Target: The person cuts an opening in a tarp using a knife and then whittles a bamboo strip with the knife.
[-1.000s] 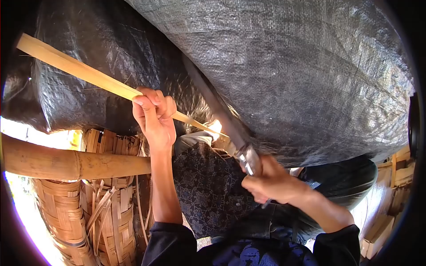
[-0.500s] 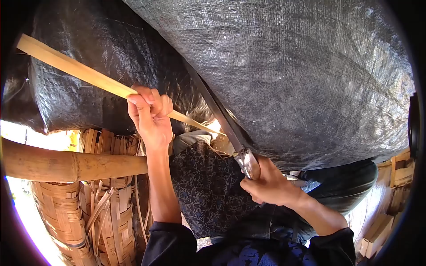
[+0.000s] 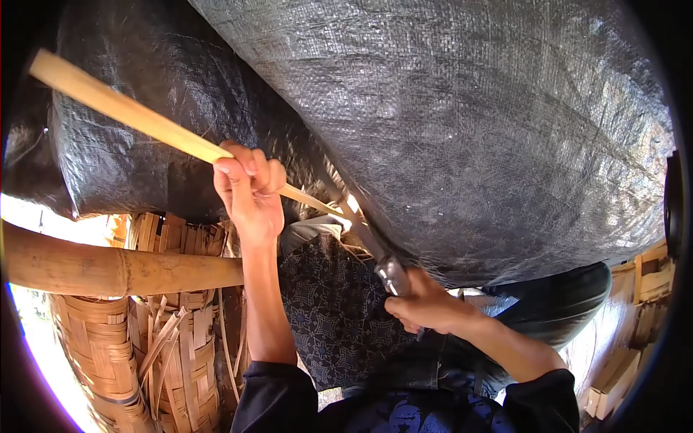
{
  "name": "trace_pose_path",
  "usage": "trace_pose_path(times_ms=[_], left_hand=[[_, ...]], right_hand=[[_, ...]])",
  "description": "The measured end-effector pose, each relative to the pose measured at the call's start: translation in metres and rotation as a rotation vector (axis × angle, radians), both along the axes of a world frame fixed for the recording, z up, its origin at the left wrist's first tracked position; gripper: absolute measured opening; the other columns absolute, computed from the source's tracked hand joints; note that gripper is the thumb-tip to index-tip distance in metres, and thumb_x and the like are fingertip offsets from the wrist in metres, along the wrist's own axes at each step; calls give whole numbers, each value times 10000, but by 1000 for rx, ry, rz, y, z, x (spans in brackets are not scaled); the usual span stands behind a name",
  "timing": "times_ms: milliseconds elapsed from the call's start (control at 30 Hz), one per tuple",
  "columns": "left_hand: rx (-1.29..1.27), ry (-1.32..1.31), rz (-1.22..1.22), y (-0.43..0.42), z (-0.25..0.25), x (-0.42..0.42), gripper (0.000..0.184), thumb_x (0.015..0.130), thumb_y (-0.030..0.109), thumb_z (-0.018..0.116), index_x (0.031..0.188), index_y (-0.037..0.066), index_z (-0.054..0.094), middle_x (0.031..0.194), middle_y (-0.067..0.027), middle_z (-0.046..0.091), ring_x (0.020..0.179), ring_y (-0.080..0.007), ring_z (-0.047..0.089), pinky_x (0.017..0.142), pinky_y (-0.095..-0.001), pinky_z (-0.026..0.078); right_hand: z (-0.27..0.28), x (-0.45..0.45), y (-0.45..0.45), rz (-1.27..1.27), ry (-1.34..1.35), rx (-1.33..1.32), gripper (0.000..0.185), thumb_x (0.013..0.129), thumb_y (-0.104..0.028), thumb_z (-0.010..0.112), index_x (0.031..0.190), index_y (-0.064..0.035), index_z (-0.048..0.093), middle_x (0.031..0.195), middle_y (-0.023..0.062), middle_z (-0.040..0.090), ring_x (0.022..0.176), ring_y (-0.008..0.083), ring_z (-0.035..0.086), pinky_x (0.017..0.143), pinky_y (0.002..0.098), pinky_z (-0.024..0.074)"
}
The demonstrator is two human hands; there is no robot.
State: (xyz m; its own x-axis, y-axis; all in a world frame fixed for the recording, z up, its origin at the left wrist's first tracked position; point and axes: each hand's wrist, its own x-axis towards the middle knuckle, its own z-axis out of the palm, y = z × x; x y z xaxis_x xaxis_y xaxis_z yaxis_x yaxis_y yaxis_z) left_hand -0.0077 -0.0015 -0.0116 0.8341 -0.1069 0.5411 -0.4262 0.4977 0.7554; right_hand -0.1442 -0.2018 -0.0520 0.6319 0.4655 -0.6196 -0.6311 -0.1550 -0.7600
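My left hand (image 3: pixel 253 191) is closed around a long, pale bamboo strip (image 3: pixel 130 112), the thumb pressed along its top. The strip slants from the upper left down to the right, its thin lower end reaching the knife's blade. My right hand (image 3: pixel 426 303) grips a long, dark-bladed knife (image 3: pixel 367 234) with a shiny metal collar below the blade. The blade crosses the strip's lower end; whether it bites into it I cannot tell. Dark patterned cloth (image 3: pixel 325 310) covers my lap beneath both hands.
A black woven plastic sheet (image 3: pixel 462 130) bulges over the upper right, close above the knife. More dark sheeting lies upper left. A thick bamboo pole (image 3: pixel 123 272) runs in from the left, beside woven bamboo baskets (image 3: pixel 94 339). Wood pieces (image 3: pixel 613 379) sit lower right.
The knife has come down and slightly left, its blade now lower against the bamboo strip's end. My left hand has shifted a little right and down with the strip.
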Motion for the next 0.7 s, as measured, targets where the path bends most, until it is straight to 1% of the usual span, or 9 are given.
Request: trace_pose_path(times_ms=[100, 167, 300, 367, 400, 500, 567, 633, 700], left_hand=[[-16, -15, 20, -5, 2, 7, 314, 934, 354, 426, 784, 82, 382, 545, 47, 230, 456, -53, 159, 441, -231, 160], [-12, -25, 75, -4, -2, 5, 315, 933, 355, 431, 779, 84, 387, 544, 51, 226, 457, -50, 157, 438, -230, 157], [22, -20, 15, 0, -2, 6, 282, 949, 339, 398, 796, 103, 379, 557, 41, 204, 467, -67, 156, 461, -236, 168], [-3, -8, 52, -1, -2, 6, 300, 941, 349, 415, 784, 96, 384, 551, 47, 213, 462, -58, 155, 450, -234, 160], [-26, 9, 86, -2, -2, 5, 318, 934, 358, 433, 772, 88, 388, 545, 52, 221, 457, -49, 153, 438, -231, 153], [14, -65, 19, 5, -2, 5, 284, 947, 341, 404, 794, 103, 384, 557, 41, 202, 471, -68, 152, 456, -236, 160], [-4, -16, 22, 3, -4, 3, 280, 946, 338, 410, 796, 103, 386, 558, 42, 202, 472, -67, 153, 458, -236, 157], [1, -11, 71, 1, -1, 6, 276, 947, 331, 413, 794, 103, 387, 558, 43, 203, 471, -66, 155, 457, -236, 155], [9, -22, 72, 3, 0, 6, 282, 946, 338, 412, 792, 102, 390, 558, 43, 203, 471, -64, 157, 457, -236, 156]], right_hand=[[-15, 1, -1, -26, -77, -28, 470, 786, -84, 526, 1172, 90, 322, 642, 96, 494, 414, 131, 469, 364, 280, 383], [6, 5, -9, 42, -52, -92, 464, 783, -100, 533, 1166, 82, 345, 715, 132, 510, 422, 139, 480, 371, 283, 391], [15, 1, -5, -29, -385, -218, 467, 779, -109, 537, 1159, 86, 348, 738, 141, 512, 431, 144, 494, 362, 284, 389], [13, -6, 3, -104, -131, -71, 466, 782, -99, 533, 1162, 87, 335, 713, 129, 506, 434, 138, 497, 363, 283, 392], [-13, -7, 6, -19, -77, -8, 464, 785, -92, 532, 1167, 76, 330, 686, 113, 499, 438, 130, 500, 360, 281, 390], [-27, -8, 8, -79, 13, -93, 430, 778, -61, 531, 1130, 74, 324, 548, 46, 453, 410, 114, 447, 369, 270, 370], [-12, -10, 2, -85, 36, -10, 451, 777, -74, 540, 1142, 74, 320, 559, 55, 464, 415, 119, 453, 377, 274, 375], [-9, -11, 1, -38, -400, -206, 453, 777, -87, 549, 1137, 68, 321, 572, 63, 473, 422, 125, 462, 387, 275, 382], [-13, -22, 5, -63, -496, -250, 497, 781, -108, 550, 1170, 68, 296, 581, 65, 479, 431, 127, 475, 392, 271, 388]])
